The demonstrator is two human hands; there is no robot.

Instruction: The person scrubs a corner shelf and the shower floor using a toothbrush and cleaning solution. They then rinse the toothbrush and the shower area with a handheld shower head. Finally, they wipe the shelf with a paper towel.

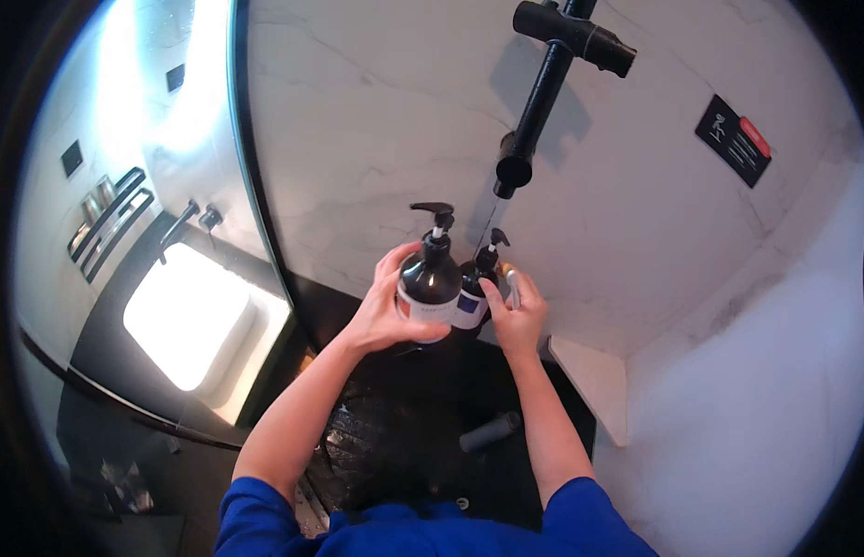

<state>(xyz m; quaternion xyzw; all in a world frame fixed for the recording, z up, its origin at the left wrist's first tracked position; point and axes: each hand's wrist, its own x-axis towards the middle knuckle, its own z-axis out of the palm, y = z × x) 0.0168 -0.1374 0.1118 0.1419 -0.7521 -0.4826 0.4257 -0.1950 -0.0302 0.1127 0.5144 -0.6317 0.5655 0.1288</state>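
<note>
My left hand (387,311) is wrapped round a dark pump bottle (430,278) with a pale label and black pump head, held upright. Just behind it on the right is a smaller dark pump bottle (471,299), its label white with a blue patch. My right hand (515,316) is closed beside this second bottle, with the thumb lying against its side. A slim whitish tool (513,284) with a yellowish end sticks up from the right hand's fingers. Its exact kind is unclear. What supports the smaller bottle is hidden.
Above the bottles, a black shower bar (543,102) runs down the marbled wall. A glass panel (255,186) separates a lit white basin (186,311) at left. A pale corner ledge (594,390) is at right. A dark grey cylinder (489,433) lies below my hands.
</note>
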